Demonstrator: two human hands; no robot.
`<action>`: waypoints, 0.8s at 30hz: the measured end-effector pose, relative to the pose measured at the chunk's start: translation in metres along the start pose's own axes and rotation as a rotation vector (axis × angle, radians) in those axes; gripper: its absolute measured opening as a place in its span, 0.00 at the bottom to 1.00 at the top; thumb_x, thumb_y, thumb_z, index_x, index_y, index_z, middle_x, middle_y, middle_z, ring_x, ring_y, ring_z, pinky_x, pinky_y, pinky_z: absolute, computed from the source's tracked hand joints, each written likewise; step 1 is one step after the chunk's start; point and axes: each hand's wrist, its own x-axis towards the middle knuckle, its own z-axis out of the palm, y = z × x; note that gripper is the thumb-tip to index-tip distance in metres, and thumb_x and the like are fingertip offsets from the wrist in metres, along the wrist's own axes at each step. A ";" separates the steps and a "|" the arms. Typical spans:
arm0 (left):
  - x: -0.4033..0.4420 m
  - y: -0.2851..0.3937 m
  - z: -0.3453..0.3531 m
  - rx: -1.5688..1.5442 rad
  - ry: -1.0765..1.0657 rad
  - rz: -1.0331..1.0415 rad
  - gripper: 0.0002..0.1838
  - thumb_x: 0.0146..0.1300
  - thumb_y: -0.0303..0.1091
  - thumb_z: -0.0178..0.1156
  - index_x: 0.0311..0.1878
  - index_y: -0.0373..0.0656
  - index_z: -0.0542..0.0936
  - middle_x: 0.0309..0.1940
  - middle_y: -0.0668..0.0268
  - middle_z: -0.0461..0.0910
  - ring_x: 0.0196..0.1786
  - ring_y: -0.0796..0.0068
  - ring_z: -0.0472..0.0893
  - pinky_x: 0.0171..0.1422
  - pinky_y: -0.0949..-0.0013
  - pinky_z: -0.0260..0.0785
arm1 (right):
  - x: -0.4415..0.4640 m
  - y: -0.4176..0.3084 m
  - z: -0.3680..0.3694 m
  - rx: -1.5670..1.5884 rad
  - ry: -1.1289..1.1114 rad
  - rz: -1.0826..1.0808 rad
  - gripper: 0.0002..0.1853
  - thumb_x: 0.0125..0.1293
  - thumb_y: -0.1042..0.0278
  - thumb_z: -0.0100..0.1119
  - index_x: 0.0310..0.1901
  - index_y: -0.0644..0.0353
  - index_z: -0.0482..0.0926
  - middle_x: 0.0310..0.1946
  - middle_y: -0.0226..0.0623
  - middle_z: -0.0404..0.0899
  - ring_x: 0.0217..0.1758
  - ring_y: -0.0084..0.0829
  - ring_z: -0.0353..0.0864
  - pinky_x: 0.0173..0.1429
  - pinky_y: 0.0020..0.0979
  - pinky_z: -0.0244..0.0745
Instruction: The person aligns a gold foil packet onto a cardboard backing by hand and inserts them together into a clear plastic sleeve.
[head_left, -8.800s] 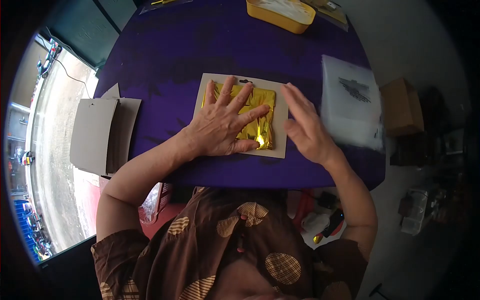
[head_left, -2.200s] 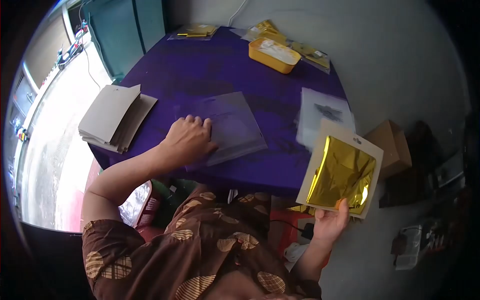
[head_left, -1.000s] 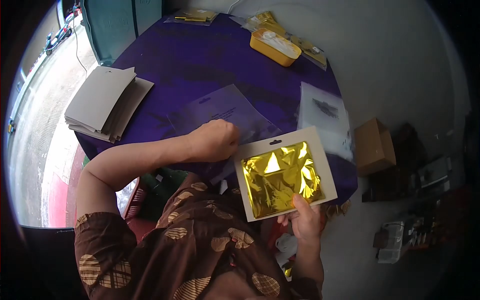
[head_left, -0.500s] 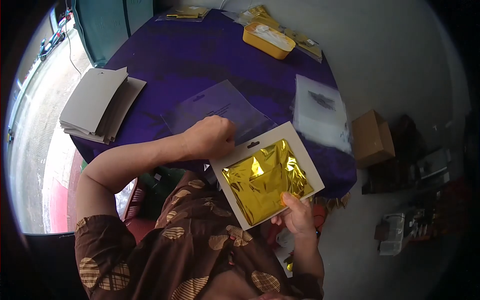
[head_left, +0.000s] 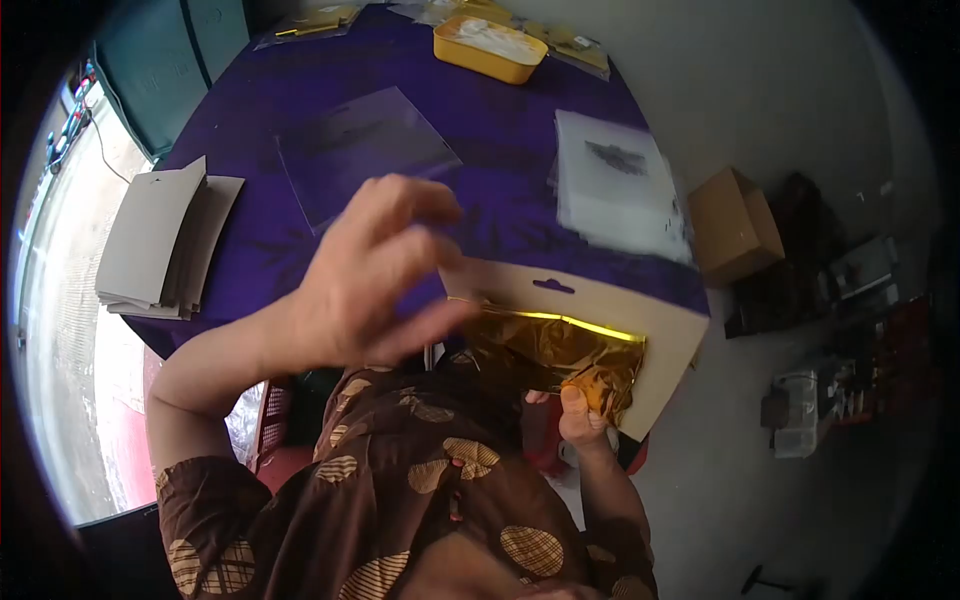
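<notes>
My right hand (head_left: 582, 415) pinches a pale backing card (head_left: 668, 345) at its lower edge, the thumb pressing on the folded gold foil (head_left: 560, 345) that lies against it. The card is tilted and has a hanger slot near its top edge. My left hand (head_left: 375, 270) is lifted beside the card's left side, slightly blurred, with fingers bent and apart and nothing in them. Whether its fingertips touch the card I cannot tell. Beyond that hand, a clear plastic bag (head_left: 365, 150) lies flat on the purple tablecloth (head_left: 490, 130).
A stack of pale cards (head_left: 155, 240) sits at the table's left edge, and a pile of clear bags (head_left: 620, 190) on the right. A yellow tub (head_left: 490, 55) with white contents stands at the back among gold packets (head_left: 325, 20). A cardboard box (head_left: 735, 225) is beyond the right edge.
My left hand has opened from a fist and moved left. The card with the gold foil has shifted right and tipped. The whole view has shifted, and the clear bag shows farther away.
</notes>
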 end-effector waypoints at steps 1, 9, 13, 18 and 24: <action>-0.002 0.006 0.002 -0.041 -0.024 0.067 0.20 0.56 0.40 0.73 0.45 0.37 0.79 0.54 0.46 0.72 0.55 0.49 0.76 0.58 0.51 0.70 | -0.002 0.003 0.001 -0.009 0.003 -0.006 0.23 0.78 0.53 0.44 0.52 0.69 0.77 0.36 0.43 0.84 0.35 0.32 0.83 0.40 0.31 0.80; -0.015 0.020 0.034 -0.074 -0.043 0.120 0.16 0.50 0.39 0.73 0.39 0.43 0.82 0.69 0.37 0.63 0.72 0.37 0.62 0.71 0.40 0.56 | 0.001 0.022 -0.007 -0.230 -0.063 -0.323 0.19 0.66 0.66 0.63 0.53 0.70 0.79 0.49 0.48 0.85 0.42 0.38 0.88 0.45 0.32 0.82; -0.020 0.020 0.043 -0.081 0.001 0.205 0.12 0.49 0.39 0.71 0.34 0.45 0.82 0.67 0.38 0.68 0.72 0.38 0.63 0.73 0.39 0.56 | 0.019 -0.008 -0.006 -0.328 -0.137 -0.352 0.22 0.59 0.67 0.67 0.53 0.70 0.80 0.47 0.50 0.86 0.39 0.39 0.89 0.42 0.32 0.82; -0.022 0.028 0.046 -0.098 0.035 0.202 0.12 0.44 0.42 0.70 0.31 0.49 0.84 0.64 0.40 0.72 0.72 0.39 0.64 0.74 0.37 0.56 | 0.016 -0.007 -0.004 -0.275 -0.082 -0.347 0.21 0.61 0.66 0.67 0.52 0.70 0.80 0.47 0.52 0.86 0.44 0.41 0.89 0.43 0.32 0.82; -0.022 0.027 0.048 -0.061 0.047 0.233 0.11 0.43 0.41 0.70 0.31 0.50 0.84 0.63 0.40 0.73 0.72 0.39 0.64 0.73 0.35 0.57 | 0.010 -0.007 -0.002 -0.200 -0.050 -0.277 0.19 0.62 0.65 0.67 0.51 0.69 0.80 0.47 0.53 0.85 0.45 0.44 0.89 0.44 0.35 0.83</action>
